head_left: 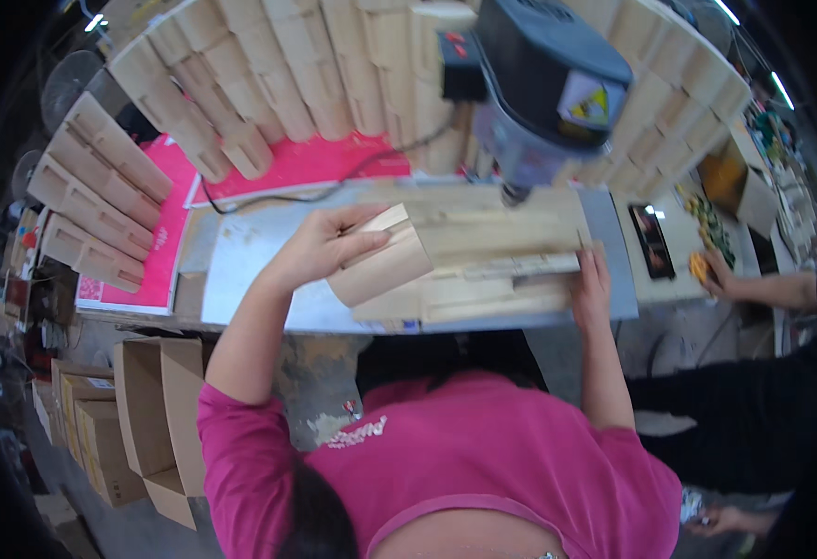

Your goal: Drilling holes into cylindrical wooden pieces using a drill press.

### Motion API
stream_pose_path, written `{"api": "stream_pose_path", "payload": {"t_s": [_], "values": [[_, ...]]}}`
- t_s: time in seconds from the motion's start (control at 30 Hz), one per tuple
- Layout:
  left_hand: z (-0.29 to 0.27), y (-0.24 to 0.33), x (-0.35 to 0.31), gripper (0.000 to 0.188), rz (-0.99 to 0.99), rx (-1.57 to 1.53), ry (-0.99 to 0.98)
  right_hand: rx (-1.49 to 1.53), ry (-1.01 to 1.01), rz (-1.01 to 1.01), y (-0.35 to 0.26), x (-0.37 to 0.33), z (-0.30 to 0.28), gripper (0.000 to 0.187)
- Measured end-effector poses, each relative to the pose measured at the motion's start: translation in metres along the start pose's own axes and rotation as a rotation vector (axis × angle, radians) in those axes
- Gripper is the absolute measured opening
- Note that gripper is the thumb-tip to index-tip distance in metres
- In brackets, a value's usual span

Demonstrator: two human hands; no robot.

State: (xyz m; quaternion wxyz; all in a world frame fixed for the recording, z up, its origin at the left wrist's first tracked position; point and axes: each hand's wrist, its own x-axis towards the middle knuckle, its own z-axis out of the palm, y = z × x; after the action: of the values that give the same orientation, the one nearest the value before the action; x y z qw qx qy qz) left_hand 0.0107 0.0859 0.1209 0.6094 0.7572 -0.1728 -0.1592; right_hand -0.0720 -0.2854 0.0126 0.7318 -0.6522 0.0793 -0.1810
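My left hand (320,250) is closed on a pale wooden block (391,268) with a rounded face, thumb across its upper side, and holds it tilted over the left part of the worktable. My right hand (592,287) grips the right end of a wooden jig (492,296) on the table, its fingers close together there; part of the grip is hidden. A light strip (529,266) runs along the jig up to that hand. Over the jig's far side stands a dark drill press (543,84), its chuck (514,194) pointing down, apart from both hands.
Stacked slotted wooden blocks (287,74) line the table's back, with more at left (101,210) on pink sheeting (173,200). A black cable (324,194) crosses behind. A phone (652,240) lies at right, near another person's hand (720,277). Cardboard boxes (161,401) stand below left.
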Motion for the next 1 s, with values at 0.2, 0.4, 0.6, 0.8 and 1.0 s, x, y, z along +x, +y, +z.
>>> {"api": "stream_pose_path", "payload": {"t_s": [0.2,0.4,0.6,0.8,1.0], "values": [[0.041,-0.01,0.021,0.049,-0.085,0.297,-0.158,0.112,-0.162,-0.104,0.014,0.015,-0.008,0.025],[0.052,-0.016,0.022,0.046,-0.105,0.312,-0.273,0.109,-0.114,-0.111,0.02,0.011,-0.012,0.027],[0.052,-0.025,0.028,0.043,0.046,0.358,-0.388,-0.036,-0.073,-0.103,0.011,0.007,-0.003,0.03],[0.059,-0.028,0.043,0.044,-0.109,0.263,-0.351,0.057,-0.088,-0.116,0.011,0.008,-0.001,0.029],[0.071,-0.025,0.055,0.044,-0.071,0.276,-0.405,0.06,-0.089,-0.115,0.009,0.008,-0.002,0.027]]}}
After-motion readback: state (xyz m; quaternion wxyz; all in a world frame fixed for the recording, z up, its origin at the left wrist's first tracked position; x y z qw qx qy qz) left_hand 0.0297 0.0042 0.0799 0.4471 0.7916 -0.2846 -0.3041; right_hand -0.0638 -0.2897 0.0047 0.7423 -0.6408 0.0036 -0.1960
